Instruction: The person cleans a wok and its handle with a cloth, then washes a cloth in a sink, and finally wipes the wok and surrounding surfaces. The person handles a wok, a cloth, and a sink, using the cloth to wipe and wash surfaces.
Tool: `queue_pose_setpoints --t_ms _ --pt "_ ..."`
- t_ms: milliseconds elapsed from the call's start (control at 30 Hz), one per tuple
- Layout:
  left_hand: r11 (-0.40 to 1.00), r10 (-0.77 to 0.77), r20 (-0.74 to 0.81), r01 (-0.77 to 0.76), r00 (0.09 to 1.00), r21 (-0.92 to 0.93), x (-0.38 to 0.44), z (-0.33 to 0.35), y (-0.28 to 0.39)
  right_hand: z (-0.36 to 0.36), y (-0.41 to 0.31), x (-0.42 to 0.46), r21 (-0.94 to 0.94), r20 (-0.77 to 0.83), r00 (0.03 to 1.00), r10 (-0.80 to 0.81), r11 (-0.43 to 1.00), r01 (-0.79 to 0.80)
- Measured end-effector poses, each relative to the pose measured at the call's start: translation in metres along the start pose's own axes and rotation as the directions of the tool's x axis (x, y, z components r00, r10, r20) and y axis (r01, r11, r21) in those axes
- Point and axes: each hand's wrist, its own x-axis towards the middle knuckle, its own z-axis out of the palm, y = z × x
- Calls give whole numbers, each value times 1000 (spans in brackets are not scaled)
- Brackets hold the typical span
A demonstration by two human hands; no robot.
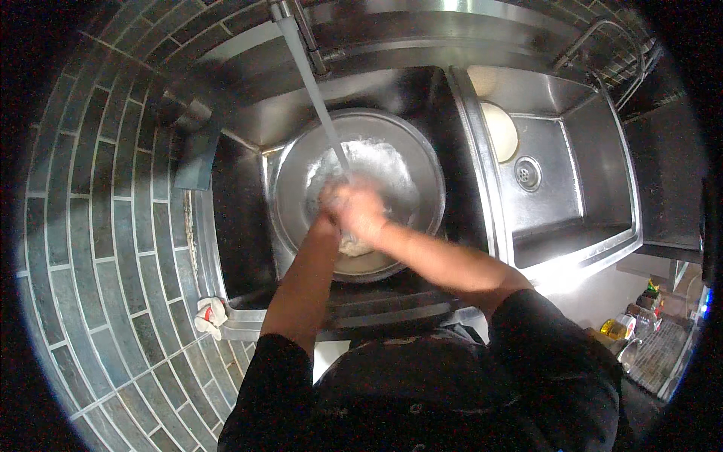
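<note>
Water from the faucet (284,12) runs in a steady stream down onto my hands. My left hand (333,199) and my right hand (364,209) are pressed together under it, both blurred by motion, so their fingers cannot be made out. They are over a large round metal bowl (432,169), which stands in the left basin of a stainless steel sink (237,164). Something pale (355,247) lies in the bowl just below my hands; what it is cannot be told. Whether anything is between my palms is hidden.
In the right sink basin (545,209), a round cream-coloured thing (500,131) leans near the drain (528,174). A crumpled white cloth or wrapper (210,317) lies on the sink's front left corner. Grey tiles (107,226) cover the left wall. Bottles and jars (618,327) stand at the far right.
</note>
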Motion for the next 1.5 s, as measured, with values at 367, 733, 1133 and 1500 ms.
queue_pose_setpoints --t_ms 367,733,1133,1500 --pt "988 -109 25 106 994 116 24 24 10 -20 145 36 568 601 794 93 649 -506" --pt "60 131 50 -58 990 996 -1 -84 57 22 122 12 -392 447 894 -8 897 204" --pt "714 -13 -238 176 971 678 -6 -41 43 18 93 20 -222 319 859 401 912 -344" --pt "873 -453 73 425 889 237 -29 13 34 -7 -59 -23 266 102 967 -234 943 200"
